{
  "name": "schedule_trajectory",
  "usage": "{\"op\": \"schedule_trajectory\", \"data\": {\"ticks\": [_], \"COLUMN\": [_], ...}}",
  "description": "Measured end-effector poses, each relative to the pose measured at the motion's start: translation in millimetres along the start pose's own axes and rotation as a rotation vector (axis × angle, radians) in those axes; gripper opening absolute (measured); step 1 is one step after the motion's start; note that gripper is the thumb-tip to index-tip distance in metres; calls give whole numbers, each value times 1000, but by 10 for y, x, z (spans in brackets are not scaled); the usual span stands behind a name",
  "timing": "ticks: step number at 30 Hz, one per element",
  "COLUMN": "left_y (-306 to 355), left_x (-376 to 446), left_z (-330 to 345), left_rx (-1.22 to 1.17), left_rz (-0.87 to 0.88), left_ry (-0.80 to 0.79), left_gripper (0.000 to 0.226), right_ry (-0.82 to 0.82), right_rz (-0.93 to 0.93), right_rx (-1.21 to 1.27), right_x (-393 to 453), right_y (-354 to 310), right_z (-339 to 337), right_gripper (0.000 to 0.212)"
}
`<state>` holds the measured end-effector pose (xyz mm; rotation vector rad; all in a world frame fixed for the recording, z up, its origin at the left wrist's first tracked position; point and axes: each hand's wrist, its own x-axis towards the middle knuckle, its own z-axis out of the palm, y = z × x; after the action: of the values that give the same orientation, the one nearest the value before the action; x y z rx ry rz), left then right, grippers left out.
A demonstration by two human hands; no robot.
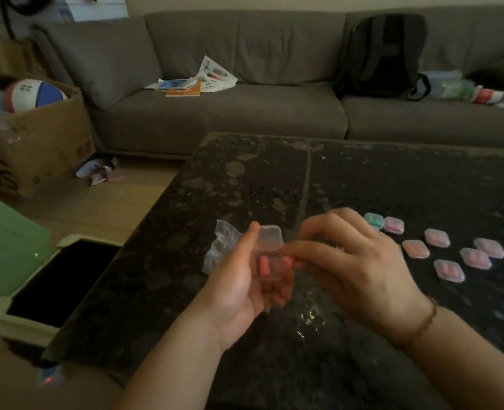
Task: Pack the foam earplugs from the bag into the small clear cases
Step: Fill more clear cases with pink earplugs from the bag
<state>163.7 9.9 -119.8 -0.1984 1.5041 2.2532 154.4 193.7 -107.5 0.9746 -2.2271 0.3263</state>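
My left hand (238, 279) holds a small clear case (270, 253) upright over the dark stone table (244, 179), its lid flipped up. One pink foam earplug (265, 265) lies inside the case. My right hand (360, 264) pinches a second pink earplug (287, 261) at the case's right rim. A crumpled clear plastic bag (219, 247) lies on the table just behind my left hand. Several closed cases (448, 267) with pink earplugs, and one with green (373, 220), sit on the table to the right.
A grey sofa (244, 113) runs behind the table with papers (191, 82) and a dark backpack (380, 54) on it. A cardboard box (37, 137) stands on the floor at left. A green lid (8, 247) and a white-rimmed bin (23, 318) sit beside the table's left edge.
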Motion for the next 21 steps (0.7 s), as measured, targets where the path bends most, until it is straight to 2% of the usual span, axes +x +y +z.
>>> {"op": "schedule_trajectory", "data": {"ticks": [3, 10, 13, 15, 18, 21], "left_y": [-10, -30, -32, -30, -29, -43], "left_x": [-11, 16, 22, 25, 33, 47], "left_z": [24, 11, 16, 14, 1, 4], "left_rx": [-5, 41, 53, 52, 37, 10], "left_rz": [-78, -99, -72, -52, -21, -10], "left_ry": [-111, -216, -249, -272, -316, -301], "left_gripper": [52, 57, 54, 52, 37, 35], "right_ry": [-43, -181, -209, -154, -68, -186], "right_rz": [-99, -140, -68, 11, 211, 244], "right_rx": [-2, -60, 24, 131, 267, 273], "right_x": [11, 15, -9, -37, -74, -98], "right_y": [28, 64, 76, 74, 66, 75], "right_z": [3, 28, -6, -12, 5, 38], "right_gripper": [20, 30, 36, 36, 38, 40]}}
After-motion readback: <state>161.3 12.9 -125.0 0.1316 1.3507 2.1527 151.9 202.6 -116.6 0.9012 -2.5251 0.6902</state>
